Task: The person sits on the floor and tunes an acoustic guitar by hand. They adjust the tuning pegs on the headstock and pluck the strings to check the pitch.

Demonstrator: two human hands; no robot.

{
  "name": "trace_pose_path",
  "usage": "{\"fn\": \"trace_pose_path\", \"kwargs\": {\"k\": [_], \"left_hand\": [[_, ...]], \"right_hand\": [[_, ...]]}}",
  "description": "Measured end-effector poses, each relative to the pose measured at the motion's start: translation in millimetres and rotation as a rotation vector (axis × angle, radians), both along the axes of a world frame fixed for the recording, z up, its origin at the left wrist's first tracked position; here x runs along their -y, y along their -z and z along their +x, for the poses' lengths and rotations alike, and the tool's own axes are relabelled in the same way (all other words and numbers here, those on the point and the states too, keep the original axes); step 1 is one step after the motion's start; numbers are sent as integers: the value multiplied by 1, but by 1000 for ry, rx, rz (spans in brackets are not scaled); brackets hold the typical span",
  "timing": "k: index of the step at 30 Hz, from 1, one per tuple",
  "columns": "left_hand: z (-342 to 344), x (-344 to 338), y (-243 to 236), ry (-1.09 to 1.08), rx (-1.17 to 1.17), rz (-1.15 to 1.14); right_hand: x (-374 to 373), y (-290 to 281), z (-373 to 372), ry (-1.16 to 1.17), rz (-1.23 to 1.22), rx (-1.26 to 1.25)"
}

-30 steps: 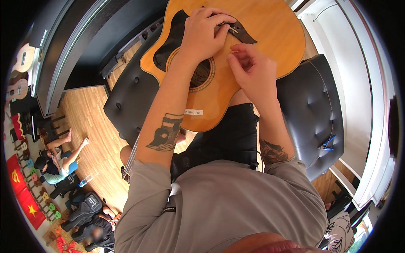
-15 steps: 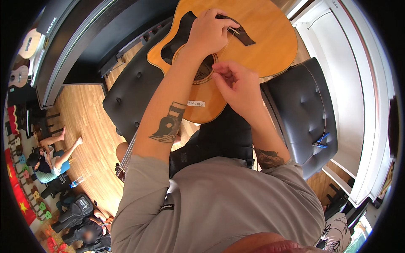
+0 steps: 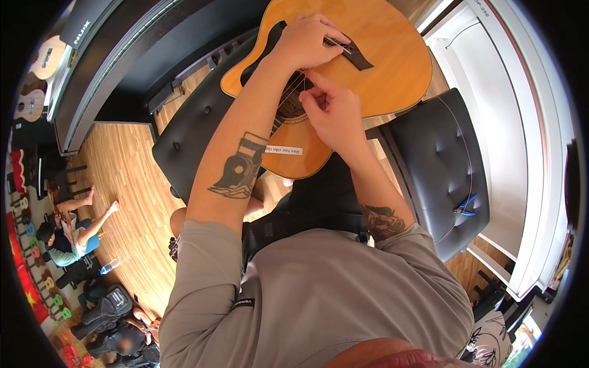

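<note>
An acoustic guitar [image 3: 392,67] with an orange-yellow top lies in front of me, its neck running toward my left side. My left hand [image 3: 310,42] rests over the top beside the dark bridge [image 3: 359,56], thumb and fingers apart around the string ends there. Closer to me, over the sound hole [image 3: 289,109], my right hand [image 3: 336,107] is closed, thumb and forefinger pinched on a thin guitar string [image 3: 304,82]. Several strings cross the hole beneath my left wrist. My left forearm covers much of the black pickguard [image 3: 254,64] and neck.
Under the guitar is a black tufted bench [image 3: 184,144]. To the right, another black padded seat [image 3: 429,159] bears blue-handled pliers [image 3: 466,205] and a long loose string. A person [image 3: 67,239] sits far left, near a water bottle [image 3: 110,265] and gig bags [image 3: 104,313].
My right hand has moved left and farther away, over the sound hole. The left hand's fingers have spread beside the bridge. The guitar has shifted slightly, and less of its headstock shows.
</note>
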State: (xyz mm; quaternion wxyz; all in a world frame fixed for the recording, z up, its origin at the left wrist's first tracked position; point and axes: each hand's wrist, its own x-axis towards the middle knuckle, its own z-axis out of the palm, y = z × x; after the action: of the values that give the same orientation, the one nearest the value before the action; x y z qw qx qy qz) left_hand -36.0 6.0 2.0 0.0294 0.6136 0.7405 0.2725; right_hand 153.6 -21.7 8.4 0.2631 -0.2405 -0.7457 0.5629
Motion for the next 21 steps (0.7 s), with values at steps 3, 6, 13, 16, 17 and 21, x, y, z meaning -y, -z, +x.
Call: {"fn": "trace_pose_path", "kwargs": {"k": [3,6,13,16,17,21], "left_hand": [[-3,-2,3,-7,42,5],[-5,-6,5,-6,90,-5],[-1,-4,6,7,125,98],[6,1,-4,-3,201,75],[10,3,-8,-14,225,54],[14,9,-7,-4,59,70]], "right_hand": [[0,-2,0,13,78,25],[-3,-3,1,7,50,12],[-15,-2,14,-7,7,36],[-17,-5,19,-6,89,94],[-17,-6,21,-6,119,111],[-23,-3,23,62,232,120]]}}
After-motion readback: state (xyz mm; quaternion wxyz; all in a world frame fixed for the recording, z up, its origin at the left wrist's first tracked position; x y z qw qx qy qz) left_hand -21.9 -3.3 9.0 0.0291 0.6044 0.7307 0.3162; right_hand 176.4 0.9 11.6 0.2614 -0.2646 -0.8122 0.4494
